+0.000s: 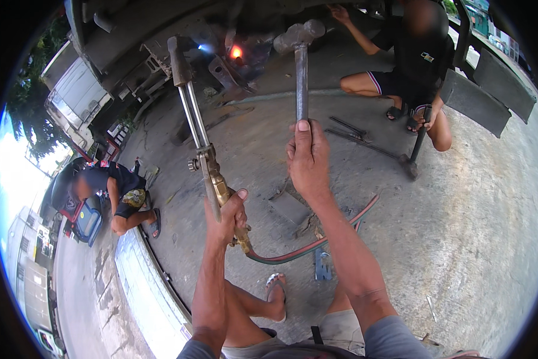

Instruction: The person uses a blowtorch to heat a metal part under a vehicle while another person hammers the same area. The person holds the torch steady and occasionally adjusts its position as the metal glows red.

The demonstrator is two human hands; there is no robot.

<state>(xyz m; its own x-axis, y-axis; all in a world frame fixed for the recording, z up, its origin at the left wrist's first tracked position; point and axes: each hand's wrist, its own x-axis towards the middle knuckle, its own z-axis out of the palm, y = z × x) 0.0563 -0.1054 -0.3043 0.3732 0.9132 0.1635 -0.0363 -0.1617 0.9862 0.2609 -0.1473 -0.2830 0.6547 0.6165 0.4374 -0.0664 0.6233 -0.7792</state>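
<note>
I'm at an open-air vehicle repair spot, a roadside workshop by the look of it — the dark underside of a heavy vehicle [143, 25] hangs over rough concrete [442, 239], and a piece of metal [236, 52] glows orange-red there. My cutting torch [205, 153], its red and green hoses [293, 255] and my sledgehammer [302, 75] fit such work — as do the trees [41, 113] and bright sky [10, 161] on my left.

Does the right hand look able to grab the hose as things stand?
Probably not: the right hand is wrapped around the hammer. Otherwise the way seems free, since the hose shows uncovered between the torch and the right forearm.
</note>
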